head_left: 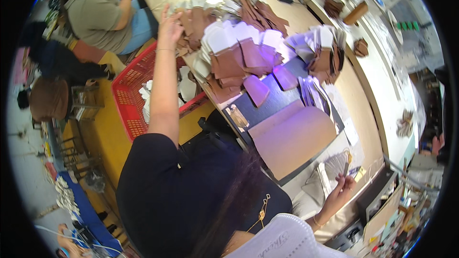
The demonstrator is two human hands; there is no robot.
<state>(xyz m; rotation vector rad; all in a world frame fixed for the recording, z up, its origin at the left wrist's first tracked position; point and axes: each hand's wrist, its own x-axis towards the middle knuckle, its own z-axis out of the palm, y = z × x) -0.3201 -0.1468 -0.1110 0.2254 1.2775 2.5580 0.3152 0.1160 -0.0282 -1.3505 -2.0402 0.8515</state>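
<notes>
Cut pieces (239, 55), brown and white, lay heaped across the far end of the workbench (368, 110), and the left hand (169, 26) was stretched right out to the near edge of that heap, fingers loosely curled on a brown piece; whether they pinched it, I could not tell. Right hand (340, 188) sat low by the body, closed around a small tool (345, 165) with a yellowish handle. Between them lay a dark mat (282, 100) with a tan sheet (294, 138) on top. Off the bench's left side stood a red basket (126, 98), holding a few white pieces (186, 86). Another person in a grey-green top (98, 16) sat at the far left
</notes>
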